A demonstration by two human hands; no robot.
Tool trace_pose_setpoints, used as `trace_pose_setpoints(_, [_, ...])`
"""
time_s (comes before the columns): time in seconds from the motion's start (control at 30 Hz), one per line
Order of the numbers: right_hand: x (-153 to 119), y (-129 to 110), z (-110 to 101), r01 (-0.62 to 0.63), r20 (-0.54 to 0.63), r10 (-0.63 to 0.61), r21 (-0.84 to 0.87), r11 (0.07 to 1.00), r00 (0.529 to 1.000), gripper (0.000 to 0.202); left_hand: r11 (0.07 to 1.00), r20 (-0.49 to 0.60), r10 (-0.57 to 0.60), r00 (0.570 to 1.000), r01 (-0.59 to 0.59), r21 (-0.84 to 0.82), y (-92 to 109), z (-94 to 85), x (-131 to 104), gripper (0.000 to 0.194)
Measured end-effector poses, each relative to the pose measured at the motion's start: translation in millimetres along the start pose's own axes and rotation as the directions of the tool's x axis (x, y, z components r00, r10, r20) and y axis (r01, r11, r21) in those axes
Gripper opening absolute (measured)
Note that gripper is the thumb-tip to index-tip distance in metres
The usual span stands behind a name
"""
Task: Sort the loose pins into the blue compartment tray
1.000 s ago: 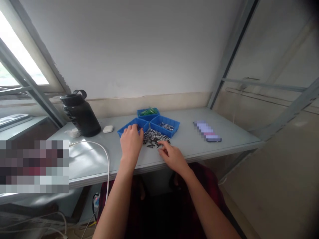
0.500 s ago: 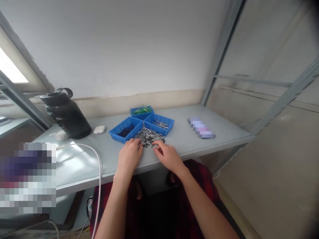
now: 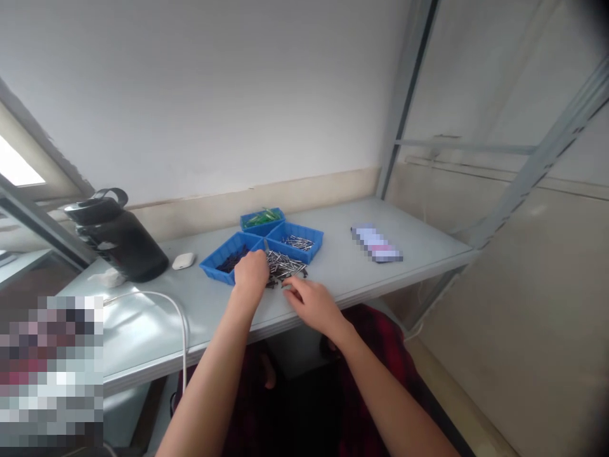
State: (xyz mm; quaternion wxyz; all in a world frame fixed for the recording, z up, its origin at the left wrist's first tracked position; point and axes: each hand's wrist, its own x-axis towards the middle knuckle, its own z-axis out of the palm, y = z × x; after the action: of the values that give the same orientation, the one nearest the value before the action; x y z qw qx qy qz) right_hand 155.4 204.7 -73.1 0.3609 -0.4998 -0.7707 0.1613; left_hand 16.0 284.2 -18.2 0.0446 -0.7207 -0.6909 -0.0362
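Judged work partly complete from the contents of three blue trays on the table [image 3: 342,270]. Working from left to right, observed dark screws [image 3: 229,262] inside the left tray [image 3: 216,275]. Located left hand [image 3: 251,276] at the near right corner of that tray, beside the pile; could not tell finger spacing or grip behind the back of the hand. Observed green pieces [image 3: 264,218] in the rear tray [image 3: 252,230]. Located loose pile [image 3: 286,265] on the table, in the notch between left and right trays: silver pieces mixed with dark screws, the latter mainly along the near edge. Judged this pile as the portion outstanding. Observed silver nail-like pieces [image 3: 299,242] in the right tray [image 3: 316,248]. Located right hand [image 3: 313,304] at the near edge of the pile, fingers curved, with a narrow gap from thumb to index; could not confirm a held item.

Noted surroundings, again from left: pixelated block, concealing the table's end; crumpled white item [image 3: 108,278] beside a black bottle [image 3: 126,244]; white cable [image 3: 184,343] over the near edge; white case [image 3: 183,261]; phone [image 3: 375,244] well apart from the trays. Judged cable a possible snag for the left forearm. Identified left hand as chief visual obstruction, masking parts of left tray and pile.
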Motion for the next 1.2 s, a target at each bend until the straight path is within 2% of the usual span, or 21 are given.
trace_pose_setpoints(0.37, [-2,2,0,0.038,-0.019,-0.039,-0.034,0.999,0.999,0.020,0.999,-0.078,0.016,0.997,-0.013,0.043,-2,7.8,-4,0.032])
trace_pose_setpoints(0.6, [-3,2,1,0.044,-0.023,-0.045,-0.051,0.998,0.999,0.020,1.000,-0.028,-0.020,0.999,0.020,-0.016,-8,3.6,-10,0.030])
trace_pose_setpoints(1.07, [-3,3,3,0.053,-0.030,-0.055,-0.057,0.997,0.998,0.020,0.998,-0.082,0.035,0.996,-0.039,-0.049,-14,12.4,-13,0.029])
trace_pose_setpoints(1.2, [-3,3,4,0.054,-0.034,-0.056,-0.074,0.996,0.998,0.019,0.995,-0.040,0.068,0.997,-0.071,-0.075,-14,11.3,-8,0.029])
